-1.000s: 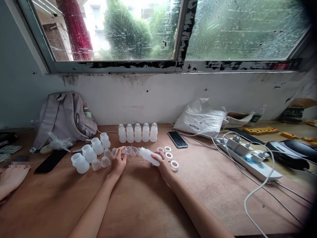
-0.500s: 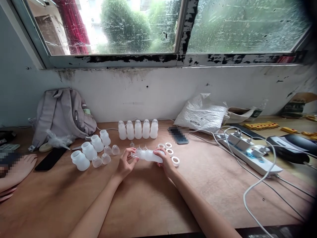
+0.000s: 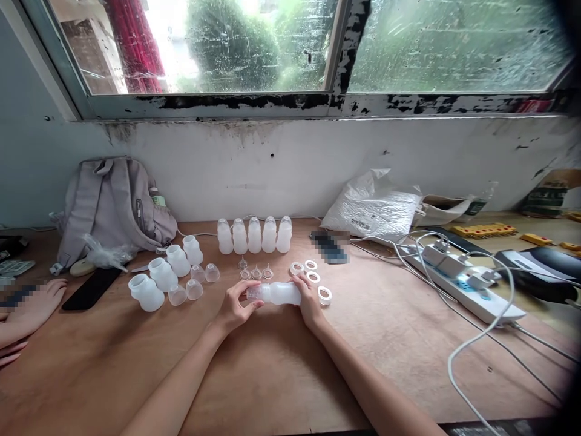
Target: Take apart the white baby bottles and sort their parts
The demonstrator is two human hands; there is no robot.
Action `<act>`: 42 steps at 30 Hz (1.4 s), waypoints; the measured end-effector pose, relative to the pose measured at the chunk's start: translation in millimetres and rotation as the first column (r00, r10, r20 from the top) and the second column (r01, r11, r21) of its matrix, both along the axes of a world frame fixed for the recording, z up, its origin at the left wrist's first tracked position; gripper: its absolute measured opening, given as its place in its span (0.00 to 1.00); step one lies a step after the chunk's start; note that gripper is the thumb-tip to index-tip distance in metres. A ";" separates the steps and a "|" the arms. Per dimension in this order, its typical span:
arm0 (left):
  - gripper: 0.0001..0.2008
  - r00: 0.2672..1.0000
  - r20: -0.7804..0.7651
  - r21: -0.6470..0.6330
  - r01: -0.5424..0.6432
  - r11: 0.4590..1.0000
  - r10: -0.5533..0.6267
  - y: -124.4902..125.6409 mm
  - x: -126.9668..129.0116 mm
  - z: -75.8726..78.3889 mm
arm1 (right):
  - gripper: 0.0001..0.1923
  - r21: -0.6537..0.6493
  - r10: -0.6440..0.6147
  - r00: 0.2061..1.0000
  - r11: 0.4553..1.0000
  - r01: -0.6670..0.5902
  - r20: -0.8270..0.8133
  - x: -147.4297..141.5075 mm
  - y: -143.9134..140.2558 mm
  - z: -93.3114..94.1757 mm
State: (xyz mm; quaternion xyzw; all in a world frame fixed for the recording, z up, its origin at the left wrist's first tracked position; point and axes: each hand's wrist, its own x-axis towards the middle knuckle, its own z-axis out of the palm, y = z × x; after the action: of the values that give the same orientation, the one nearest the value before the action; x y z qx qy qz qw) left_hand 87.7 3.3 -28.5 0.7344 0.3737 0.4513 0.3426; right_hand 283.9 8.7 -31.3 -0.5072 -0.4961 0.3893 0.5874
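Observation:
A frosted white baby bottle [image 3: 284, 293] lies sideways between my two hands, just above the table. My left hand [image 3: 235, 307] pinches its clear domed cap [image 3: 256, 293] at the left end, while my right hand [image 3: 309, 303] wraps the base end. Behind it are several clear nipples [image 3: 256, 273], and close to my right hand are several white rings [image 3: 312, 277]. To the left stand several open bottles [image 3: 163, 275], with several loose clear caps [image 3: 195, 290] beside them. Several capped bottles [image 3: 255, 236] form a row near the wall.
A grey backpack [image 3: 113, 203], plastic bag [image 3: 106, 253] and black phone [image 3: 93, 289] are at left, near another person's hand [image 3: 39, 309]. At right are a silver mailer bag [image 3: 372, 206], a blurred dark item [image 3: 330, 247], and a power strip [image 3: 472, 287] with looping white cables [image 3: 503, 303].
The bottle and my hands have shifted slightly toward me and right, uncovering the nipples behind. My left fingers have changed their hold on the cap.

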 end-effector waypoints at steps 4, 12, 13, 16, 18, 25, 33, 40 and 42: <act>0.17 0.999 -0.035 0.047 -0.010 0.999 0.012 -2.2 0.6 1.7 | 0.13 0.024 -0.005 0.999 1.000 0.004 0.053 -1.2 -2.6 -1.3; 0.18 0.974 0.225 -0.129 0.021 0.991 0.008 1.3 5.6 4.0 | 0.13 -0.013 0.028 0.999 1.000 -0.029 -0.024 -12.3 -11.4 8.2; 0.20 0.956 0.291 -0.157 0.019 0.987 0.028 2.4 5.9 5.0 | 0.13 -0.046 0.073 0.996 0.996 -0.075 -0.048 -14.9 -12.8 8.7; 0.25 0.880 0.461 -0.214 -0.013 0.977 0.113 5.5 5.8 9.1 | 0.13 -0.109 0.238 0.967 0.963 -0.247 -0.088 -22.8 -16.9 10.0; 0.27 0.835 0.529 -0.253 -0.016 0.967 0.152 6.6 5.6 11.5 | 0.14 -0.085 0.339 0.939 0.935 -0.343 -0.056 -27.1 -19.4 11.1; 0.23 0.832 0.520 -0.300 -0.034 0.953 0.194 0.9 7.5 14.9 | 0.20 0.020 0.421 0.897 0.904 -0.427 0.138 -33.6 -20.6 9.8; 0.20 0.924 0.241 -0.119 -0.277 0.953 0.299 15.2 -20.9 53.8 | 0.19 0.032 0.446 0.877 0.888 -0.459 0.178 -34.1 -17.7 5.8; 0.21 0.795 -0.189 0.089 -0.571 0.816 0.577 90.2 -71.9 115.3 | 0.13 0.023 0.416 0.871 0.899 -0.436 0.260 -32.9 -19.3 6.7; 0.20 0.698 -0.340 0.127 -0.630 0.766 0.630 109.4 -77.4 120.2 | 0.12 0.021 0.402 0.873 0.905 -0.424 0.275 -32.7 -18.7 5.7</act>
State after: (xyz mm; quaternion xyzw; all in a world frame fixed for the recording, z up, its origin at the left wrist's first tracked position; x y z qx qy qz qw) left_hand 10.3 112.7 91.7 0.6323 0.6584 0.3977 0.0923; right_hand 251.3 -10.0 -25.6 -0.4126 -0.6821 0.4142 0.4393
